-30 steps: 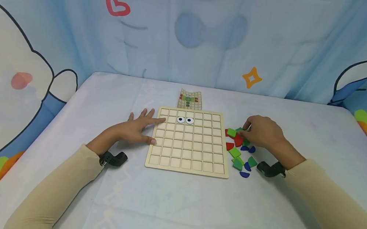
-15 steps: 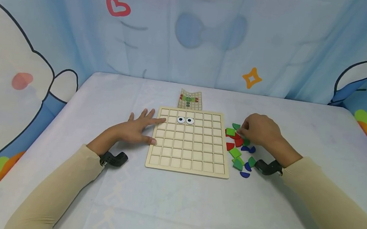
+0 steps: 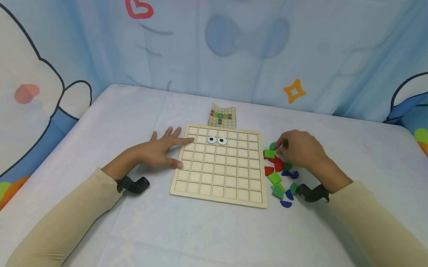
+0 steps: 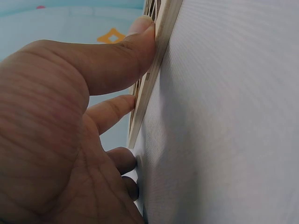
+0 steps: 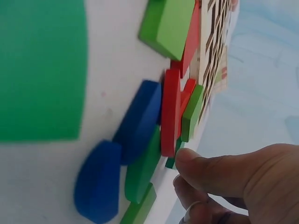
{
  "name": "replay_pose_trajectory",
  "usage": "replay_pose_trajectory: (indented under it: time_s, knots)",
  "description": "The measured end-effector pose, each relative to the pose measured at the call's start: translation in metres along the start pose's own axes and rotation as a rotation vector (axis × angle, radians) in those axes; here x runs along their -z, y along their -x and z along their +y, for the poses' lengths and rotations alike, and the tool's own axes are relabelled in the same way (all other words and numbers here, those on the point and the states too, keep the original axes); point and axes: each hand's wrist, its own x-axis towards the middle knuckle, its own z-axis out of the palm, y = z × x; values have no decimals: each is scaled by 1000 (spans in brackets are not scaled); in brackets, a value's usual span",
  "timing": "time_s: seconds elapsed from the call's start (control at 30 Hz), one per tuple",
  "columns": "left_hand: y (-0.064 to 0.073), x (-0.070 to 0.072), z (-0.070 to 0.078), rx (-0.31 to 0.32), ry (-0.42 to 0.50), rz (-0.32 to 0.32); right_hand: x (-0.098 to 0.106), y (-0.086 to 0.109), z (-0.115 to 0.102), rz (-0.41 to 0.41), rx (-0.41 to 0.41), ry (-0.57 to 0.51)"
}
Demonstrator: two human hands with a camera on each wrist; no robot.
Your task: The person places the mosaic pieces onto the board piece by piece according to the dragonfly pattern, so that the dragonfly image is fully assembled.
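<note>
My left hand (image 3: 157,151) is spread at the left side of the square wooden grid board (image 3: 217,194). Its thumb (image 4: 135,44) and index finger rest on the board's edge, while other fingers lie on the tabletop. Two round googly-eye pieces (image 3: 222,141) sit in the board's upper cells. My right hand (image 3: 300,149) is over the far end of a pile of coloured pieces, right of the board. Thumb and forefinger pinch a dark green rounded piece (image 3: 272,146), partly hidden by the fingers. Just below lies a light green square tile (image 3: 269,154).
Red pieces (image 3: 269,171), light green tiles (image 3: 274,177), dark green pieces (image 3: 277,192) and blue half-rounds (image 3: 286,204) lie loosely along the board's right side. A small pattern card (image 3: 222,116) with a printed figure leans behind the board. A blue curtain (image 3: 242,76) hangs behind the table.
My right hand has shifted left and slightly away, from above the pile to the dark green piece, whose position has changed. The light green tile now lies flatter. My left hand stays put.
</note>
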Motion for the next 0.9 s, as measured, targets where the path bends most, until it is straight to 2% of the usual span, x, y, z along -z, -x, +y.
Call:
replay_pose_trajectory:
  time_s: [0.37, 0.73, 0.9]
  knots:
    - [-1, -1, -2, -4, -3, 2, -1, -12, 2, -76, -31, 42]
    - [-1, -1, -1, -3, -5, -2, 1, -15, -1, -91, -55, 55]
    - [-1, 0, -1, 0, -1, 1, 1, -15, -1, -77, -40, 52]
